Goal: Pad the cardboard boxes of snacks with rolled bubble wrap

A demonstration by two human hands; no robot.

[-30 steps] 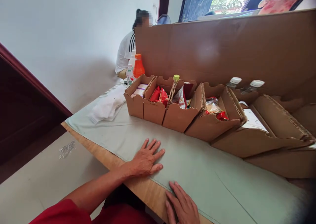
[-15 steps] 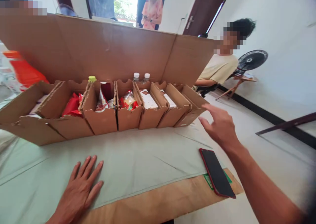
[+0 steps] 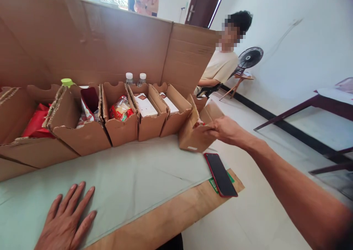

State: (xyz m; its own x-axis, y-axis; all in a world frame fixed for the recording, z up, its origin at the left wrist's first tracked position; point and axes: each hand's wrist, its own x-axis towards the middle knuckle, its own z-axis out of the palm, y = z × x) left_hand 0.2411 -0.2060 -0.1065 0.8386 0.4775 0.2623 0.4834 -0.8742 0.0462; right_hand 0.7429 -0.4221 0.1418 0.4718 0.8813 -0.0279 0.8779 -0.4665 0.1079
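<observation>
My right hand [image 3: 224, 130] grips the side of the rightmost cardboard bin [image 3: 193, 134] and holds it tilted toward me, pulled a little away from the row. Something red shows inside it by my fingers. My left hand [image 3: 64, 220] lies flat with fingers spread on the pale green cloth [image 3: 132, 176] near the table's front edge. The row of open cardboard bins [image 3: 121, 127] holds snack packets [image 3: 121, 110], white boxes [image 3: 145, 104] and red packs [image 3: 35, 123].
A red phone [image 3: 220, 173] lies at the table's right corner on a green card. A tall cardboard wall [image 3: 110, 44] backs the bins, with two bottles [image 3: 135, 79] and a green-capped bottle [image 3: 67, 82]. A seated person [image 3: 220, 66], a fan [image 3: 249, 58] and another table [image 3: 325, 103] are at right.
The view swung from the left end of the table to the right end. My right hand left the table edge, reached out and took hold of the end bin, tipping it. My left hand stayed flat.
</observation>
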